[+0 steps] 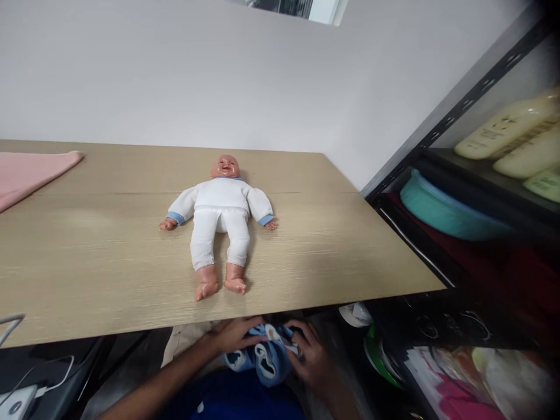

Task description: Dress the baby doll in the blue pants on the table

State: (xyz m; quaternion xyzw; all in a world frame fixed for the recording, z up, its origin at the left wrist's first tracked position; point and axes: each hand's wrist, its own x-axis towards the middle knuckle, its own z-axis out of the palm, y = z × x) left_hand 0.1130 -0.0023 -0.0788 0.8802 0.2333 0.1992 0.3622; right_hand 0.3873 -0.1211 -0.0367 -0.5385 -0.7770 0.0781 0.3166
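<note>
The booties (276,368) are blue and white with an orange mark. The suit (222,192) on the doll (222,201) is white — blue at the collar (237,178) and 2 cuffs (175,217). Pale tan, streaked table (328,245); pink cloth (30,175); turquoise basin (446,210); cream bottles (503,129) — dark lettering.

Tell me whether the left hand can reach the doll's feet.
Probably yes: the doll lies with bare feet toward the table's near edge. But the left hand is below that edge, at the blue cloth items, so it would likely have to come around first.
</note>
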